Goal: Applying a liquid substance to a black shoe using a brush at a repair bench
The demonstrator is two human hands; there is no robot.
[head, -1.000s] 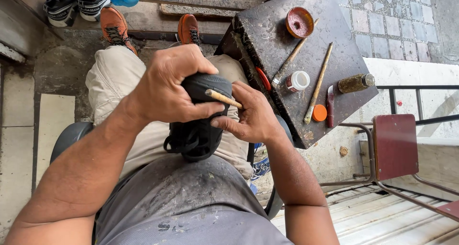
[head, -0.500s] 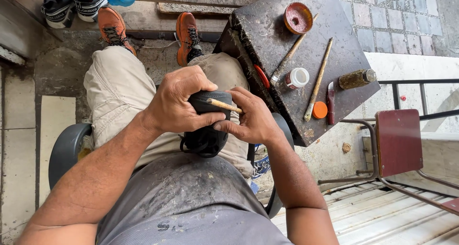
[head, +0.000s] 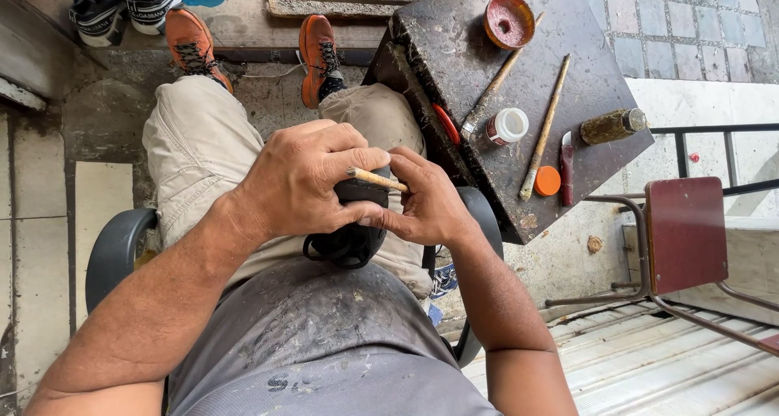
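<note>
- Since the earlier frames, both hands have stayed wrapped on the black shoe (head: 350,236) over the lap, and the wooden stick has tilted a little to lie more level across the top of the shoe.
- Left hand (head: 302,181) is closed over the upper part of the shoe, its fingers curled down the far side.
- Right hand (head: 426,205) is closed on the shoe's right side, its fingers meeting those of the left hand.
- A thin wooden stick (head: 375,178) lies pinched between the fingers of both hands, touching the top of the shoe; which hand bears it most I cannot tell.
- The shoe sits low against the person's grey, stained shirt, above the beige trousers, and only its lower part with a loop of lace shows below the hands.
- To the right stands a dark, worn bench (head: 454,51), its near corner just beside the right knee.
- On the bench lie a round reddish tin (head: 509,20), a long-handled brush (head: 491,91), a small white-capped jar (head: 508,126), a second wooden stick (head: 545,128), an orange lid (head: 548,181), a red-handled knife (head: 566,168) and a brownish bottle (head: 613,125) on its side.
- A dark red chair (head: 686,233) on a metal frame stands to the right of the bench.
- The person's orange shoes (head: 318,55) rest on the floor ahead.
</note>
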